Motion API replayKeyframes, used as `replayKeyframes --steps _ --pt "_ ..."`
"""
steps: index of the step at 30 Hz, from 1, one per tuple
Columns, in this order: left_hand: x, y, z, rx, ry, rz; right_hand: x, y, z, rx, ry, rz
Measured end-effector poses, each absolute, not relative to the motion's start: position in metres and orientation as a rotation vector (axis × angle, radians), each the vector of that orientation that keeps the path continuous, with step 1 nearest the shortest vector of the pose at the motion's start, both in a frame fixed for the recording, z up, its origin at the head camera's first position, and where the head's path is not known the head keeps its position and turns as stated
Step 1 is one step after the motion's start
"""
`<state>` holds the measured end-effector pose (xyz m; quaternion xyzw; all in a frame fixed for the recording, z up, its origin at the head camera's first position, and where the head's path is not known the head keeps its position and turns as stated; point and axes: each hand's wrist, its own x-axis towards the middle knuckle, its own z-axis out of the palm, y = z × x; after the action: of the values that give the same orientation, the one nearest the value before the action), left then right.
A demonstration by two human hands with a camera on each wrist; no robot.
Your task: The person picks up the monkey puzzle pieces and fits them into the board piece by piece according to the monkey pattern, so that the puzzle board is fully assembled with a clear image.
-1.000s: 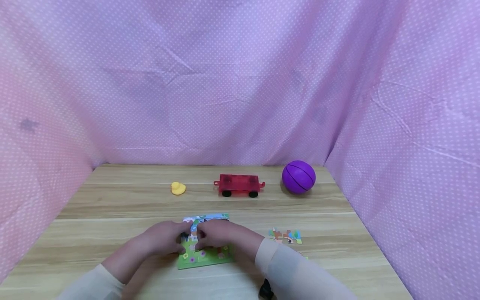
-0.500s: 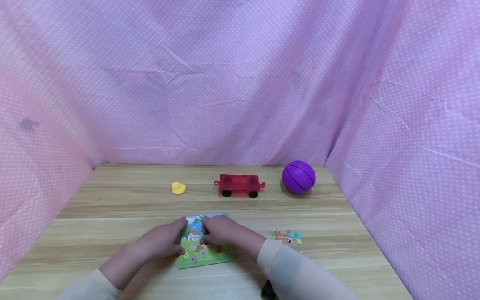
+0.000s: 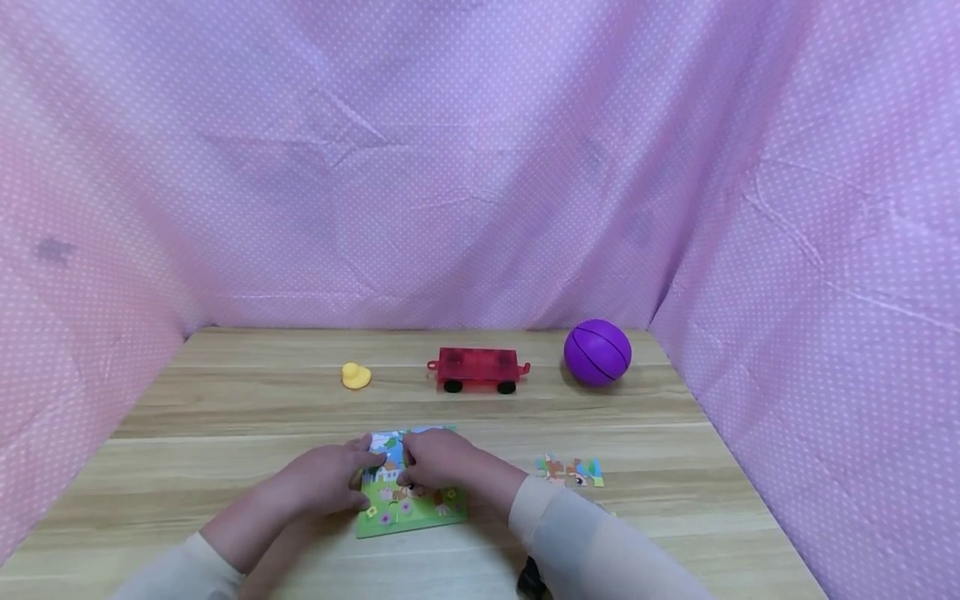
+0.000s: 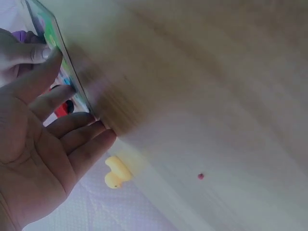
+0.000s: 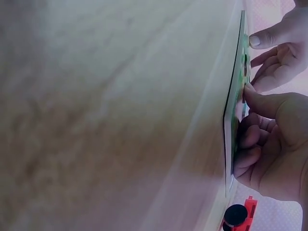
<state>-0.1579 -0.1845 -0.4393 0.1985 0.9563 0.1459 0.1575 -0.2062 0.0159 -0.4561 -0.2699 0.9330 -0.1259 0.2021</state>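
A jigsaw puzzle board (image 3: pixel 412 518), with a house, green grass and flowers, lies on the wooden table. My left hand (image 3: pixel 322 479) rests at its left edge. One finger reaches over the picture near the house, and in the left wrist view the fingers (image 4: pixel 86 149) look fairly straight along the border. On the upper right part of the board is my right hand (image 3: pixel 442 460). Its thumb touches the puzzle face and the other fingers (image 5: pixel 250 137) are curled against the board. Whether a puzzle piece sits between them is hidden.
Loose puzzle pieces (image 3: pixel 573 472) lie right of the board, partly beside the right sleeve. Farther back stand a yellow duck (image 3: pixel 356 376), a red toy wagon (image 3: pixel 478 369) and a purple ball (image 3: pixel 597 353). A pink dotted cloth (image 3: pixel 450 167) hangs behind. Something black (image 3: pixel 531 579) shows by the right forearm.
The right hand has shifted slightly right and away, uncovering the house. The left fingers drew back to the left edge, then one stretched over the picture again.
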Motion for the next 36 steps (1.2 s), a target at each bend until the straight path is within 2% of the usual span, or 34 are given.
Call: replayKeyframes --steps 19,36 --pt "-0.164 -0.178 -0.444 0.609 2.833 0.316 -0.203 0.013 -0.444 -0.711 2.505 -0.294" --pt "-0.159 -0.174 -0.437 0.620 2.795 0.233 -0.197 0.008 -0.444 -0.824 2.524 -0.086"
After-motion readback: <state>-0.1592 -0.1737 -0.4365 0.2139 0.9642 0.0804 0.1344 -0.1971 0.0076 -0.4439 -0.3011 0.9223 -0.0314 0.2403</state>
